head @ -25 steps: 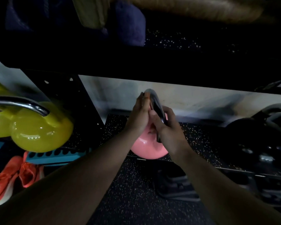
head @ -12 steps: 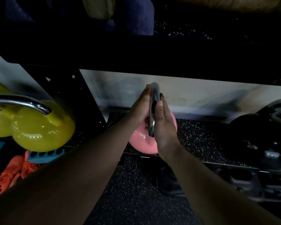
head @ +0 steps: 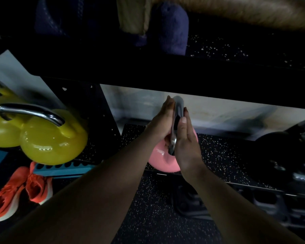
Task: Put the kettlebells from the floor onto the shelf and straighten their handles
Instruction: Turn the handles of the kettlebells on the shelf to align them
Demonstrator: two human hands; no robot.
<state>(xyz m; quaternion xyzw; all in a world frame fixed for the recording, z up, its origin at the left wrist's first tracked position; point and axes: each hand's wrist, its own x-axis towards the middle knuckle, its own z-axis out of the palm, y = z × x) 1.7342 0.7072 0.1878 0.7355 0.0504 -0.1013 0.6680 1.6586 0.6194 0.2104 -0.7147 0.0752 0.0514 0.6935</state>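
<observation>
a pink kettlebell (head: pixel 163 161) is seen resting near the front edge of the speckled black shelf (head: pixel 227 155). its steel handle (head: pixel 178 110) is pressed between two flat palms, the left hand (head: pixel 161 124) and the right hand (head: pixel 185 143), with fingers kept straight and not curled round it. yellow kettlebells (head: pixel 51 143) are seen to the left, above orange shoes (head: pixel 21 187).

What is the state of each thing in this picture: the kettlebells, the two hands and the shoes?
Pink kettlebell: upright on the shelf, handle between both hands.
Left hand: fingers straight, pressing flat on the handle's left side.
Right hand: fingers straight, pressing flat on the handle's right side.
Yellow kettlebell: upright on the shelf further left, untouched.
Shoes: side by side below the yellow kettlebell.
</observation>
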